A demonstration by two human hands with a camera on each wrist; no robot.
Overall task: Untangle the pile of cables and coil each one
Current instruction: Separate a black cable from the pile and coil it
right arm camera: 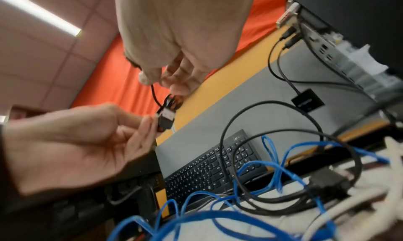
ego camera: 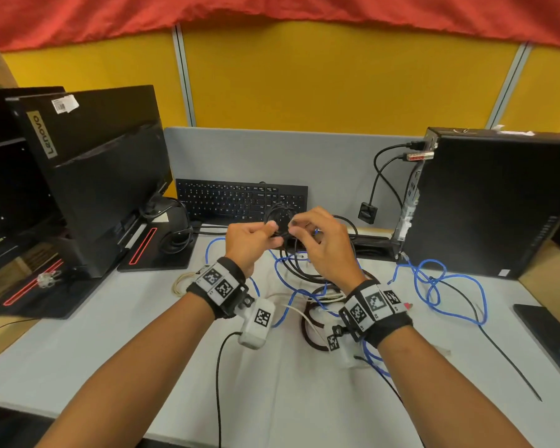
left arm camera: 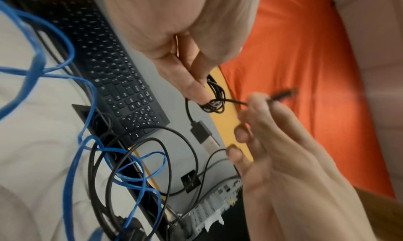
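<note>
A: What is lying nearest on the desk [ego camera: 78, 357]?

B: The pile. A blue cable [ego camera: 450, 286] is looping across the white top and crossing a thick black cable [ego camera: 304, 273]. A brown coil [ego camera: 307, 331] is sitting just under the right wrist, and a cream cable [ego camera: 180, 282] is lying to the left, by the left wrist.

A: And the hands?

B: Both are hanging above the pile, close together. The left hand [ego camera: 249, 240] is pinching a thin black cable's small coil [left arm camera: 214, 100] between thumb and fingers. In the left wrist view its USB plug [left arm camera: 203, 136] is dangling below the coil.

A: The right hand?

B: The right hand [ego camera: 324, 247] is pinching that same cable's other end, fingertips narrowed on it, and a short strand is running from there to the coil. That end is blurred, so I cannot tell what kind of plug it is.

A: So where is the thin cable sitting?

B: It is being held up between the two hands, off the desk, in front of the keyboard [ego camera: 240, 200].

A: What is standing farther back?

B: A monitor [ego camera: 104, 176] is leaning at the left, and a black computer [ego camera: 492, 202] is standing at the right with cables plugged in. Behind them a yellow partition [ego camera: 304, 79] is rising, with red cloth [ego camera: 272, 11] hanging over its top.
</note>
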